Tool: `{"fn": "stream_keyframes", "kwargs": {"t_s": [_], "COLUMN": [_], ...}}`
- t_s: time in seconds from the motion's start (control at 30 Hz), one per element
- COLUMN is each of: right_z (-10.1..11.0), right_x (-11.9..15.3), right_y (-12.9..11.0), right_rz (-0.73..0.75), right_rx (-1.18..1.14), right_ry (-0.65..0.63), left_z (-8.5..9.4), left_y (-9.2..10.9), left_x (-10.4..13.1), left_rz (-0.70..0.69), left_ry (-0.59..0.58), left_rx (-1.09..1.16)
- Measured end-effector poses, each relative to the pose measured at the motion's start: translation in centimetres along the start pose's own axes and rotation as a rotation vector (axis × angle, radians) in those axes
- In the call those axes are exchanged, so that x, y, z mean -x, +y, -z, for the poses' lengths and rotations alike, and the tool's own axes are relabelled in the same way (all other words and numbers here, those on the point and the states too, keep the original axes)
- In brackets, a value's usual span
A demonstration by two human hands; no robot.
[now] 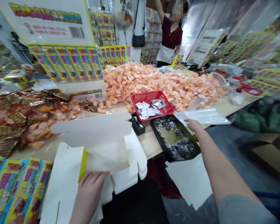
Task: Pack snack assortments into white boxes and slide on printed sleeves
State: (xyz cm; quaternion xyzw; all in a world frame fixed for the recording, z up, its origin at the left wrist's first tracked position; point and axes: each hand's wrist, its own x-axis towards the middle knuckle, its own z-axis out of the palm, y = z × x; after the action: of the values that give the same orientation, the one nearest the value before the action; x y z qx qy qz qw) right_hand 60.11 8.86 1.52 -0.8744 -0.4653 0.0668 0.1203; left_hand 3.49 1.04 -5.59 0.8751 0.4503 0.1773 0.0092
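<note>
Nearest the camera, the left hand [90,189] bends its fingers over the near wall of the open white box [113,154]; whether they pinch it, I cannot tell. The right hand [194,125], its grip also unclear, is nearer the black tray [159,137], which slants from far left to near right at the worktop's [149,143] near edge.

The left grip [93,185] covers part of the near side of the open white box [104,157]; its thumb cannot be made out. Left of it, colourful packs [22,193] are cut off by the picture's edges. What the right grip [193,125] touches is too small to tell. Far beyond both grips, a person [172,35] has a pixelated face and a raised hand outside the top edge.
</note>
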Motion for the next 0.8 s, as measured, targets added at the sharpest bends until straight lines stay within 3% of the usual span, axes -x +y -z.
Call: {"fn": "stream_keyframes", "kwargs": {"t_s": [0.1,0.17,0.27,0.37,0.47,0.53,0.57,0.63,0.7,0.77,0.8], "right_z": [-1.2,-2.3,-3.2,-2.7,-1.8,-1.4,-1.2,-0.9,-0.7,-1.1,-1.6], "right_x": [-0.9,-1.0,-1.2,-1.3,0.6,3.7,5.8,10.7,15.3,18.4,19.2], "right_y": [2.5,3.2,3.8,4.1,2.7,-0.2,-2.2,-6.9,-11.6,-15.5,-16.9], "right_rz": [0.050,0.060,0.029,-0.052,-0.117,0.082,0.289,0.839,1.231,1.355,1.334], "right_rx": [-0.010,0.000,0.023,0.041,0.039,-0.073,-0.172,-0.389,-0.462,-0.577,-0.645], "right_ry": [-0.140,-0.152,-0.084,0.022,0.195,0.309,0.313,0.039,-0.449,-0.735,-0.778], "left_z": [-0.2,-0.4,-0.8,-1.2,-0.8,0.4,1.3,3.7,6.6,9.2,10.3], "left_y": [0.2,0.2,-0.1,-0.2,0.6,1.6,2.1,2.9,3.1,2.7,2.3], "left_x": [-0.2,-0.3,-0.6,-0.9,-1.0,-1.2,-1.5,-2.6,-4.0,-5.2,-5.5], "left_rz": [-0.004,-0.016,-0.042,-0.040,0.018,0.095,0.136,0.195,0.125,-0.002,-0.045], "left_ry": [0.008,0.019,0.042,0.035,0.008,0.034,0.062,0.098,0.051,-0.087,-0.144], "left_rx": [-0.013,-0.024,-0.039,-0.038,0.008,0.112,0.203,0.434,0.604,0.706,0.751]}}
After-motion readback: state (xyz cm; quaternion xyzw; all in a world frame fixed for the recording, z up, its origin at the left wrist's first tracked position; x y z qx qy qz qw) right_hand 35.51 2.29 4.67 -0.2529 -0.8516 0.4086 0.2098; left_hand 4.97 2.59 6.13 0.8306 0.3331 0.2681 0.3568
